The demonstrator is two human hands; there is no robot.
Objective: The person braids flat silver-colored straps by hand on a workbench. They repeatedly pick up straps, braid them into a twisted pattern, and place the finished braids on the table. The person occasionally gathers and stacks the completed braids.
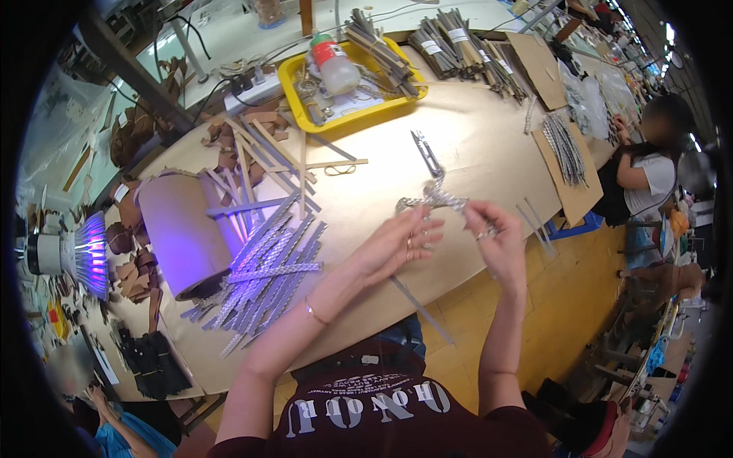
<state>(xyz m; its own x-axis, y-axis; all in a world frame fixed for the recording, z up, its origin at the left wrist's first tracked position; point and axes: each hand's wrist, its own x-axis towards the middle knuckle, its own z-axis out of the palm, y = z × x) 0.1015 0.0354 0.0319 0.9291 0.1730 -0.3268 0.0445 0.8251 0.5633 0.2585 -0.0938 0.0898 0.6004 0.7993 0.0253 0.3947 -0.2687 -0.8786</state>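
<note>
A short grey-and-white braided strip (434,197), looped and a little blurred, is held just above the brown-papered table. My right hand (496,238) pinches its right end between thumb and fingertips. Close by on the left, my left hand (405,238) has its fingers stretched out and slightly apart, its fingertips just beneath the strip; whether they touch it is hard to tell. Thread snips (427,155) lie on the paper beyond the strip. To the left, a pile of braided and plain grey strips (275,275) is spread beside a large brown roll (179,233).
A yellow tray (301,113) with a bottle (334,67) stands at the back. Bundled strips (458,42) lie behind it to the right. Braided strips on cardboard (565,149) sit at the right edge, near a seated person (641,168). A lit purple lamp (92,253) is at left.
</note>
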